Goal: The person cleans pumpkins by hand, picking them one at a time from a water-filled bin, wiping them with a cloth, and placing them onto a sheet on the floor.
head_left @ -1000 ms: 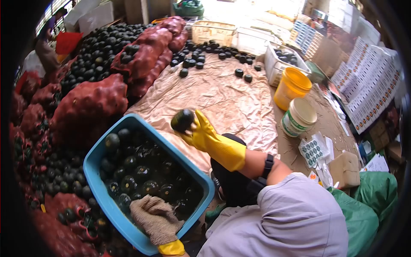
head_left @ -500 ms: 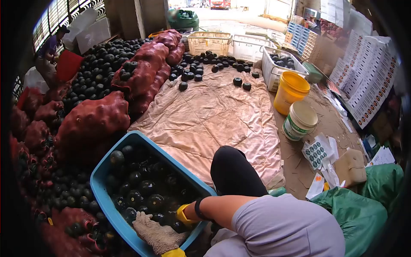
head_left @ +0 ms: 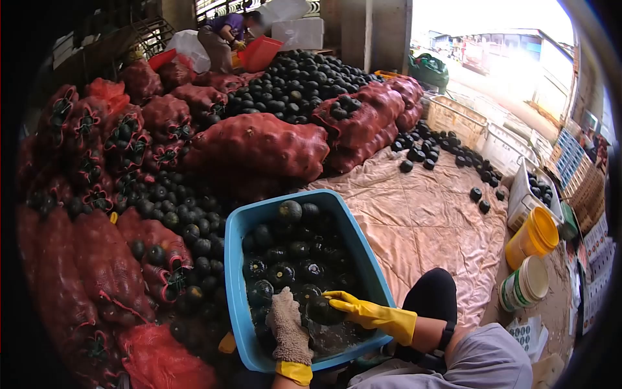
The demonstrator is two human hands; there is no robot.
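In front of me a blue plastic tub (head_left: 234, 285) holds water and several dark green squashes (head_left: 282, 275), some with wet, shiny tops. My right hand (head_left: 369, 313), in a yellow rubber glove, is closed on a dark green squash (head_left: 322, 312) just over the water. Close to that squash, on its left side, is my left hand (head_left: 289, 327), covered by a beige fluffy cloth mitt with a yellow glove cuff showing at the wrist. The mitt hides the left fingers.
Red mesh sacks (head_left: 259, 148) and loose squashes (head_left: 295, 87) pile up left and ahead. A pinkish quilt (head_left: 414, 214) covers the floor right of the tub. Beyond it stand white crates (head_left: 508, 148), a yellow bucket (head_left: 532, 236) and a white bucket (head_left: 523, 285). A person (head_left: 223, 35) bends at the back.
My view has swung left, bringing more sacks in. My right hand has come up out of the tub with a squash; the mitted left hand now points upward beside it.
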